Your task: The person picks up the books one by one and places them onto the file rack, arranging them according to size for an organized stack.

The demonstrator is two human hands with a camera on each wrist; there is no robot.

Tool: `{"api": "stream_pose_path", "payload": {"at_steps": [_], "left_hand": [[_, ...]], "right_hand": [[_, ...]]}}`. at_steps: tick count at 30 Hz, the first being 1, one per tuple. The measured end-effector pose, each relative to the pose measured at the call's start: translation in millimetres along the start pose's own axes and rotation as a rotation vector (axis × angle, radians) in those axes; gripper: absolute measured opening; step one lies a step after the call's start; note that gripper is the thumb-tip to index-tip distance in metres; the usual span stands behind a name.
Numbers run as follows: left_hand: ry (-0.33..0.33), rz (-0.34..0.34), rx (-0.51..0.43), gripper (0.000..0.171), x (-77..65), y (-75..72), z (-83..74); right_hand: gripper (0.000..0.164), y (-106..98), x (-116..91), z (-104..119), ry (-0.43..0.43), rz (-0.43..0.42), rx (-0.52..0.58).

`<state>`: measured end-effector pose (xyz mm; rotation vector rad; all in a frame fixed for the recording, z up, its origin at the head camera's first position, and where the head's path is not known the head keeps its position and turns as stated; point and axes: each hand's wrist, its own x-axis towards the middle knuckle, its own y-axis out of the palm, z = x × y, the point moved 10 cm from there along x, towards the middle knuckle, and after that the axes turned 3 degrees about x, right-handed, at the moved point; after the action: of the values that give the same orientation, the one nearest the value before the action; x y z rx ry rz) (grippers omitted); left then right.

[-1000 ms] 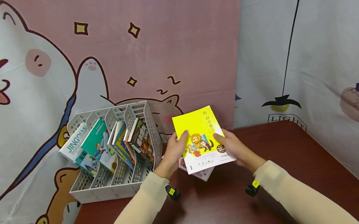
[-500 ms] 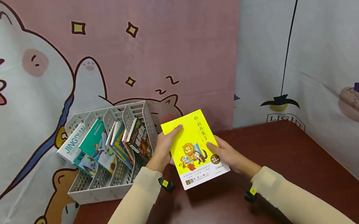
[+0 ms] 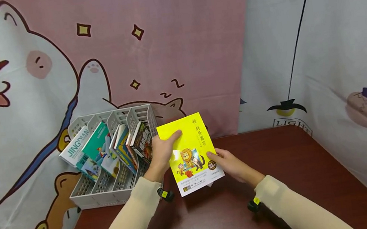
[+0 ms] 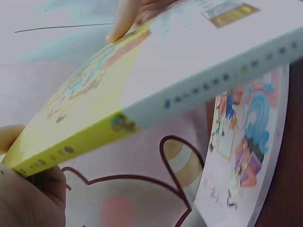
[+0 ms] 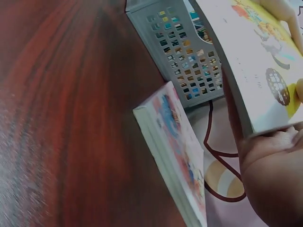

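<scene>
A yellow and white paperback book (image 3: 189, 151) with a lion drawing on its cover is held up over the table, tilted. My left hand (image 3: 163, 152) grips its left edge, thumb across the cover. On the right edge, my right hand (image 3: 231, 163) pinches the book with the thumb on the front; the fingers behind are mostly hidden. Below the held book lies another book (image 5: 177, 146) with a pinkish illustrated cover, flat on the table. In the head view it is almost wholly covered, while the left wrist view shows this illustrated book (image 4: 241, 156) beneath the spine.
A grey slotted file rack (image 3: 111, 198) stands at the table's left. Its compartments hold leaning books, among them a green book (image 3: 96, 143) and a dark-covered book (image 3: 143, 141). The reddish-brown table (image 3: 279, 179) meets a cartoon-printed cloth (image 3: 197, 52) at the back.
Both hands have moved left with the yellow book, bringing it closer to the rack and turning it slightly. The left thumb now lies higher on the cover. The rack's books have stayed put.
</scene>
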<state>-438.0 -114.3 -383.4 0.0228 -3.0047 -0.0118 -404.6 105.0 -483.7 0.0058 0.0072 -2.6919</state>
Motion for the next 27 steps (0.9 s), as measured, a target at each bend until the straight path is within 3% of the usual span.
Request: {"api": "stream_pose_path", "payload": {"at_steps": [6,15,22,27], "left_hand": [[0.061,-0.022,0.025,0.048,-10.9,-26.4,-17.5],[0.135,-0.165,0.111,0.05,-25.0,-81.8,-39.0],[0.145,-0.275,0.172,0.052,-36.1,-125.5,-46.1],[0.187,-0.343,0.171,0.048,-44.3,-153.7,-56.9]], "right_hand": [[0.054,19,0,-5,0.004,0.067,-0.027],[0.04,47,12,-6,0.038,0.111,-0.047],[0.053,76,27,-3,0.081,0.103,0.013],[0.06,101,41,-3,0.082,0.089,0.069]]}}
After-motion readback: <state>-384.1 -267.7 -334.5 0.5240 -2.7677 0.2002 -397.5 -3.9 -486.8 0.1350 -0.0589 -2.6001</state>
